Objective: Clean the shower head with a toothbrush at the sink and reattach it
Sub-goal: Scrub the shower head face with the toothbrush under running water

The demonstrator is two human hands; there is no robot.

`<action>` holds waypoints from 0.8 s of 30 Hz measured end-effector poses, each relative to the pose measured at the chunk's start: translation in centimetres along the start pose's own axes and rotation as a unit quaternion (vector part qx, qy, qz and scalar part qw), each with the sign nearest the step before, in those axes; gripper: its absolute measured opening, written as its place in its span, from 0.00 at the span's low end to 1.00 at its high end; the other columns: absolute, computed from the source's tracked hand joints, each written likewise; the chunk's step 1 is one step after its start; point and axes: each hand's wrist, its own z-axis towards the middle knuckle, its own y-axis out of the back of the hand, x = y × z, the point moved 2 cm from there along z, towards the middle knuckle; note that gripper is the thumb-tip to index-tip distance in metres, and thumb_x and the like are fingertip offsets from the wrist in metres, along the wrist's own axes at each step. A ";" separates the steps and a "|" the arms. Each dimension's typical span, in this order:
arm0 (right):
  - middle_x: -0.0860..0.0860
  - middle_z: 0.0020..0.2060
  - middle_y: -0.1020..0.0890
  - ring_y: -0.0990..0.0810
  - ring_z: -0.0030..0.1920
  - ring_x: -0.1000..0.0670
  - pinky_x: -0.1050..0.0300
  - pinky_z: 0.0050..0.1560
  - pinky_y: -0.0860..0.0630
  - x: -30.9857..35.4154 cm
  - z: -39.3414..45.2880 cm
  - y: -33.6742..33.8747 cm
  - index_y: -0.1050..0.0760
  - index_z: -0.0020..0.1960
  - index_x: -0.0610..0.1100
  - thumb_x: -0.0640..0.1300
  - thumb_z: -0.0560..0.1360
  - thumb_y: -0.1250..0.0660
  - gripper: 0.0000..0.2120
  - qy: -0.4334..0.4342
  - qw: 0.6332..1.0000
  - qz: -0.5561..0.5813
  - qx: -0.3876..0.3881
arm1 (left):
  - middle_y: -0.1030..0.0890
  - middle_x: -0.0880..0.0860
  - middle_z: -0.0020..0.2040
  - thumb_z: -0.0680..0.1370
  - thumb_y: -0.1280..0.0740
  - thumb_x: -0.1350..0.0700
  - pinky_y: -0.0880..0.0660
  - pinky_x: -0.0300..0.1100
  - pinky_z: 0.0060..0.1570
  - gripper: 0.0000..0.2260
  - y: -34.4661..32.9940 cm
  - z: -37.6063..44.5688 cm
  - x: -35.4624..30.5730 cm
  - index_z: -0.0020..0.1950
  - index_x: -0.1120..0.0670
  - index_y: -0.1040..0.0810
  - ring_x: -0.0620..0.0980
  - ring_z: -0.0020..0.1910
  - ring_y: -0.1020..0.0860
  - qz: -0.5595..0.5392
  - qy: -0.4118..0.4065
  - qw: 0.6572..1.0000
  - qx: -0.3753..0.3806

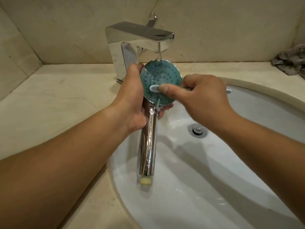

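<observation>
In the middle of the frame the shower head (pixel 160 81) was held over the white sink (pixel 214 171), its teal face turned up toward the camera and its chrome handle pointing down toward the lower centre. The left hand (pixel 133 103) gripped it at the neck, with the fingers curled behind the round head. The right hand (pixel 203 95) pinched the toothbrush (pixel 155 88), the thumb pressing on the back of its pale head, which lay flat against the lower part of the teal face. A thin stream of water fell from the chrome faucet (pixel 140 42) at the upper centre onto the top edge of the face.

The handle was wet and smooth, so I think it could slip in the left hand and fall into the basin. Water hitting the face could also splash onto the beige counter (pixel 54 100). A grey cloth (pixel 290 61) lay at the right edge of the frame.
</observation>
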 end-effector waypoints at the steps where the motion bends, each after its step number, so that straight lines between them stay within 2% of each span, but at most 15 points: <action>1: 0.60 0.20 0.30 0.33 0.31 0.50 0.47 0.45 0.33 -0.2 0.4 0.3 0.27 0.27 0.52 0.78 0.61 0.33 0.28 -0.009 1.000 0.006 -0.015 | 0.12 0.59 0.52 0.80 0.45 0.34 0.21 0.49 0.48 0.29 0.0 0.0 0.0 0.61 0.53 0.15 0.59 0.46 0.14 0.001 -0.004 1.000 -0.003; 2: 0.59 0.19 0.31 0.34 0.30 0.51 0.49 0.45 0.35 -0.4 0.8 0.7 0.29 0.26 0.50 0.77 0.62 0.32 0.30 -0.022 0.999 0.012 -0.030 | 0.12 0.58 0.51 0.80 0.45 0.34 0.21 0.50 0.50 0.29 0.0 0.0 -0.1 0.61 0.53 0.15 0.59 0.45 0.13 0.003 -0.006 1.000 -0.007; 4: 0.58 0.18 0.32 0.36 0.29 0.51 0.50 0.45 0.37 -0.6 0.7 1.0 0.30 0.25 0.50 0.76 0.62 0.31 0.30 -0.023 0.999 0.008 -0.024 | 0.12 0.58 0.50 0.80 0.45 0.34 0.22 0.48 0.47 0.29 0.0 0.0 -0.1 0.61 0.53 0.15 0.58 0.42 0.14 0.004 -0.001 1.000 -0.007; 6: 0.58 0.19 0.31 0.36 0.30 0.51 0.50 0.44 0.37 -0.5 -0.2 0.5 0.29 0.25 0.50 0.76 0.61 0.32 0.29 -0.006 1.000 0.003 0.009 | 0.12 0.59 0.52 0.80 0.46 0.34 0.22 0.47 0.43 0.30 0.0 -0.1 -0.1 0.61 0.53 0.15 0.57 0.45 0.15 -0.010 0.002 1.000 0.003; 10: 0.56 0.18 0.35 0.37 0.29 0.50 0.51 0.45 0.38 -1.5 0.7 1.2 0.32 0.26 0.47 0.74 0.63 0.30 0.31 -0.039 0.998 0.028 -0.029 | 0.12 0.59 0.51 0.80 0.45 0.34 0.23 0.46 0.41 0.28 0.1 -0.4 -0.3 0.60 0.52 0.15 0.60 0.42 0.14 -0.007 0.003 1.000 -0.016; 13: 0.58 0.20 0.31 0.35 0.33 0.49 0.51 0.44 0.37 -1.6 -0.1 0.9 0.28 0.27 0.52 0.76 0.61 0.31 0.27 -0.025 1.000 0.009 0.015 | 0.13 0.60 0.55 0.80 0.45 0.34 0.23 0.44 0.35 0.29 0.0 -0.4 -0.3 0.61 0.53 0.15 0.59 0.45 0.16 -0.021 0.007 1.000 -0.008; 17: 0.59 0.19 0.30 0.35 0.33 0.47 0.50 0.44 0.36 -1.8 0.6 1.1 0.28 0.27 0.51 0.77 0.60 0.31 0.29 -0.040 0.998 0.046 -0.018 | 0.12 0.59 0.53 0.80 0.45 0.34 0.23 0.46 0.42 0.28 0.1 -0.4 -0.3 0.60 0.52 0.15 0.59 0.43 0.15 -0.015 0.004 1.000 -0.016; 20: 0.61 0.23 0.25 0.33 0.38 0.48 0.50 0.43 0.35 -1.7 -0.1 0.5 0.26 0.29 0.54 0.80 0.58 0.34 0.28 -0.033 0.999 0.023 0.016 | 0.12 0.59 0.53 0.80 0.44 0.34 0.23 0.47 0.43 0.29 0.0 -0.2 -0.3 0.59 0.53 0.14 0.58 0.46 0.16 -0.028 0.008 1.000 -0.008; 21: 0.61 0.23 0.26 0.33 0.38 0.48 0.50 0.42 0.35 -1.6 -0.3 0.4 0.26 0.29 0.55 0.79 0.58 0.34 0.27 -0.027 0.999 0.017 0.024 | 0.12 0.59 0.53 0.80 0.45 0.34 0.23 0.47 0.44 0.29 0.0 -0.1 -0.3 0.59 0.54 0.14 0.58 0.47 0.16 -0.029 0.006 1.000 -0.006; 24: 0.57 0.20 0.31 0.35 0.31 0.49 0.51 0.44 0.36 -1.4 0.7 0.8 0.30 0.26 0.48 0.77 0.60 0.31 0.31 -0.039 0.998 0.039 -0.031 | 0.12 0.59 0.51 0.80 0.44 0.35 0.23 0.49 0.47 0.28 0.0 -0.2 -0.3 0.59 0.53 0.14 0.59 0.42 0.15 -0.018 0.004 1.000 -0.016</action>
